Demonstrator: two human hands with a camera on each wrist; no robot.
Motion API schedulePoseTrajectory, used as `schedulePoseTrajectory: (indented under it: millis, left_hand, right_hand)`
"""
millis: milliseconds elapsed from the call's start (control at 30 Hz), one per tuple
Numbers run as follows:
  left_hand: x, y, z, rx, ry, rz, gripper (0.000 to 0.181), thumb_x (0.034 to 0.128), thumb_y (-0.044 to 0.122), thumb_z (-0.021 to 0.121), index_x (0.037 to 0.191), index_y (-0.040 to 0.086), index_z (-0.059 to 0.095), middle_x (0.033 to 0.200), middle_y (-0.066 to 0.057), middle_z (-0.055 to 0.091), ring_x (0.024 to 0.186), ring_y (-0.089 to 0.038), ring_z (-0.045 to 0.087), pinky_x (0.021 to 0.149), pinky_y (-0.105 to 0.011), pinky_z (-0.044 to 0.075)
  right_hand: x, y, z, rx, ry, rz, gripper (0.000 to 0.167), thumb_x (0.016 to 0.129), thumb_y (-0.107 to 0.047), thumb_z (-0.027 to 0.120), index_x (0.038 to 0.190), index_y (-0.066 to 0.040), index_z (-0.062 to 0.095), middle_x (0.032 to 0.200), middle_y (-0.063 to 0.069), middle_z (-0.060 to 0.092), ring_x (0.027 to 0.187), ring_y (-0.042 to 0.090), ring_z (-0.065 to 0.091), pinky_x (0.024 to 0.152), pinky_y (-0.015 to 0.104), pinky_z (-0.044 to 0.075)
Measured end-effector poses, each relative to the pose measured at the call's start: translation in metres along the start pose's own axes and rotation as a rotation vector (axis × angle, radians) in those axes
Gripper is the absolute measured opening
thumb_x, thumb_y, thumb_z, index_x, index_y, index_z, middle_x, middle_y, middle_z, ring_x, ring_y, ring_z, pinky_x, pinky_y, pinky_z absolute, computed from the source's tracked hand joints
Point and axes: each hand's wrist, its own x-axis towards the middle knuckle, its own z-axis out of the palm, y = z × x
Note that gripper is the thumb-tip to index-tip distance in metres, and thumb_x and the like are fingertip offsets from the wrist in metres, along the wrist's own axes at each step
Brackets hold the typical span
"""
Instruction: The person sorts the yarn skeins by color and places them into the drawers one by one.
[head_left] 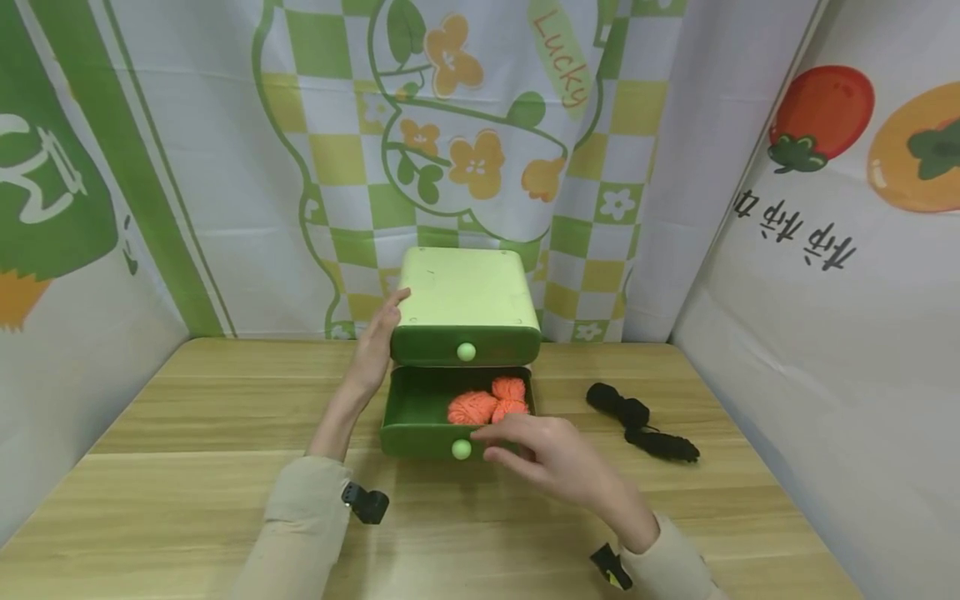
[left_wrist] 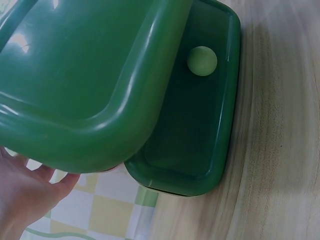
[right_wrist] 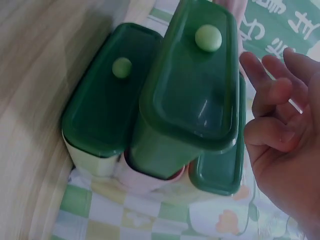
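A small cabinet (head_left: 468, 287) with a light green top stands on the table. Its middle drawer (left_wrist: 75, 60) is pulled out and carries a round knob (right_wrist: 208, 38). Inside lie orange yarn bundles (head_left: 472, 408), partly hidden behind the drawer front. My left hand (head_left: 372, 354) rests against the cabinet's left side, fingers extended. Beside the knob, just over the pulled-out drawer's front, is my right hand (head_left: 555, 458). Its fingers are loosely bent with nothing between them, and in the right wrist view they appear apart from the drawer. The top drawer (head_left: 495, 343) and bottom drawer (right_wrist: 97, 100) are closed.
Black yarn bundles (head_left: 641, 421) lie on the wooden table (head_left: 187, 492) to the right of the cabinet. A patterned curtain (head_left: 337, 158) hangs right behind the cabinet, and printed cloth walls (head_left: 825, 350) flank the table.
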Motion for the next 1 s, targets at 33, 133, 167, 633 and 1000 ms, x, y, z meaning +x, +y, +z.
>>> schedulePoseTrajectory:
  millis: [33, 133, 167, 633, 1000]
  left_hand:
    - [0.000, 0.000, 0.000, -0.003, 0.001, 0.004, 0.055, 0.1066, 0.049, 0.025, 0.157, 0.028, 0.028, 0.167, 0.000, 0.017, 0.154, -0.028, 0.011, 0.121, -0.063, 0.009]
    - [-0.001, -0.001, 0.000, -0.011, 0.013, 0.005, 0.054, 0.1065, 0.050, 0.025, 0.156, 0.029, 0.029, 0.166, 0.001, 0.018, 0.154, -0.028, 0.012, 0.121, -0.063, 0.010]
    - [-0.001, -0.001, 0.000, -0.011, 0.014, 0.005, 0.054, 0.1065, 0.050, 0.025, 0.156, 0.029, 0.029, 0.166, 0.001, 0.018, 0.154, -0.027, 0.012, 0.122, -0.062, 0.010]
    - [-0.003, 0.000, 0.002, -0.018, 0.014, -0.003, 0.055, 0.1068, 0.050, 0.025, 0.157, 0.027, 0.028, 0.167, 0.002, 0.017, 0.154, -0.027, 0.011, 0.122, -0.061, 0.009]
    - [-0.005, 0.012, 0.003, -0.039, 0.002, -0.013, 0.055, 0.1075, 0.044, 0.024, 0.158, 0.023, 0.025, 0.167, -0.001, 0.014, 0.154, -0.029, 0.007, 0.122, -0.063, 0.004]
  right_hand:
    - [0.000, -0.001, 0.002, 0.010, -0.020, 0.008, 0.024, 0.098, -0.026, 0.063, 0.119, -0.016, 0.071, 0.100, -0.012, 0.071, 0.063, -0.004, 0.043, 0.059, 0.010, 0.043]
    - [0.002, -0.003, 0.007, 0.025, -0.088, 0.023, 0.027, 0.100, -0.030, 0.060, 0.122, -0.018, 0.070, 0.106, -0.011, 0.073, 0.068, -0.005, 0.049, 0.062, 0.012, 0.048]
    - [0.002, -0.003, 0.009, 0.015, -0.112, 0.030, 0.028, 0.100, -0.032, 0.059, 0.123, -0.019, 0.069, 0.109, -0.011, 0.072, 0.070, -0.005, 0.051, 0.065, 0.013, 0.049]
    - [-0.001, -0.003, 0.024, -0.104, -0.270, 0.113, 0.036, 0.102, -0.042, 0.052, 0.132, -0.026, 0.063, 0.125, -0.009, 0.069, 0.103, 0.007, 0.068, 0.088, 0.027, 0.056]
    - [-0.001, 0.003, 0.027, -0.117, -0.244, 0.131, 0.042, 0.100, -0.041, 0.057, 0.141, -0.031, 0.056, 0.125, -0.008, 0.066, 0.071, -0.001, 0.054, 0.057, 0.014, 0.040]
